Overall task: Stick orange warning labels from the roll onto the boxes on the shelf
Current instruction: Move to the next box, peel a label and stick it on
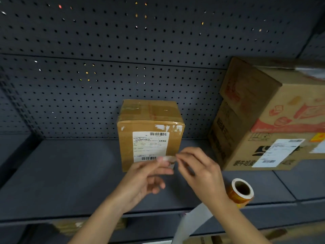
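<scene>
Left hand pinches pale strip | right hand pinches same (before small box) | roll beside

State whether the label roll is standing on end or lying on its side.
On end: the roll rests on the shelf with its core opening facing up, orange labels around its side.

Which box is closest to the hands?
The small box standing alone mid-shelf, directly behind the left hand and right hand pinching a strip; two bigger boxes are stacked to the right.
</scene>
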Demonstrator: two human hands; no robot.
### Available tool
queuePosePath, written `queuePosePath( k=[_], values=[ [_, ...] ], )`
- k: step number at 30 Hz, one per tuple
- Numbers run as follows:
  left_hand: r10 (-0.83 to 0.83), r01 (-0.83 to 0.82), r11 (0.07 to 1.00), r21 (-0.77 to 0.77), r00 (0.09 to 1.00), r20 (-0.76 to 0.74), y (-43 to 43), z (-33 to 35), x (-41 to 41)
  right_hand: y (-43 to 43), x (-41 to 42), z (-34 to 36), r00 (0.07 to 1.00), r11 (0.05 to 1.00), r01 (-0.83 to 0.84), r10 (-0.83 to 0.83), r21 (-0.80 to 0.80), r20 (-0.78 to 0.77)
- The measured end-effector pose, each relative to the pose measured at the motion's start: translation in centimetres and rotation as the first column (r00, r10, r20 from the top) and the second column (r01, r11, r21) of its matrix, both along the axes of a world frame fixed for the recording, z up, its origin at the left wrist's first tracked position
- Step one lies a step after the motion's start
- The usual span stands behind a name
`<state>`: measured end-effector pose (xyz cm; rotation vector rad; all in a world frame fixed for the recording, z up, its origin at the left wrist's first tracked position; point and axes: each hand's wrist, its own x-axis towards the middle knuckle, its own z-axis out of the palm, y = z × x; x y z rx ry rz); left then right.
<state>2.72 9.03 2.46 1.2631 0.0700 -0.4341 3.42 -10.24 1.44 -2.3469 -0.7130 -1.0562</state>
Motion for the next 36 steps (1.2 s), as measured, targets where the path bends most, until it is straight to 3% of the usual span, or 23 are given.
queuePosePath(
  k=[5,10,12,15,18,20,23,27,30,36],
  values=[
    [0.127,-0.127,0.990,-0.069,0.992,-0.014,-0.6,0.5,0.6,0.1,-0.2,-0.8,0.997,0.988,-0.031,0.042,-0.153,0.067],
    [0.132,-0.158,0.979,0.133,0.974,0.186,-0.8,-0.1,1.4,-0.2,-0.5,-0.9,0.997,0.988,-0.069,0.073,-0.141,0.025],
    [0.086,-0.168,0.955,0.244,0.945,0.315,-0.7,-0.1,1.6,-0.5,-0.7,-0.9,0.995,0.995,-0.081,0.077,-0.064,-0.055],
    [0.043,-0.208,0.917,0.340,0.899,0.435,-0.6,0.0,1.8,-0.9,-0.8,-0.3,0.954,0.971,-0.049,0.115,0.234,-0.277],
    [-0.020,-0.190,0.907,0.376,0.872,0.490,-0.4,0.2,1.7,-0.9,-0.3,0.5,0.879,0.871,0.075,0.173,0.486,-0.445],
    [-0.059,-0.178,0.901,0.396,0.853,0.519,-0.5,0.5,1.6,-0.6,0.1,0.9,0.801,0.798,0.081,0.304,0.597,-0.516],
    [-0.070,-0.194,0.892,0.408,0.833,0.549,-0.5,0.9,1.5,-0.2,0.2,1.2,0.759,0.788,0.038,0.377,0.615,-0.531],
    [-0.057,-0.235,0.873,0.427,0.820,0.569,-0.2,1.5,1.7,0.2,0.2,1.6,0.780,0.788,0.021,0.373,0.616,-0.503],
    [-0.083,-0.339,0.783,0.522,0.775,0.627,0.1,2.2,1.5,0.4,0.2,2.1,0.817,0.852,-0.019,0.315,0.523,-0.483],
    [-0.190,-0.598,0.449,0.664,0.662,0.725,0.5,4.1,0.5,0.5,0.4,3.1,0.849,0.893,-0.069,0.286,0.444,-0.445]
  ],
)
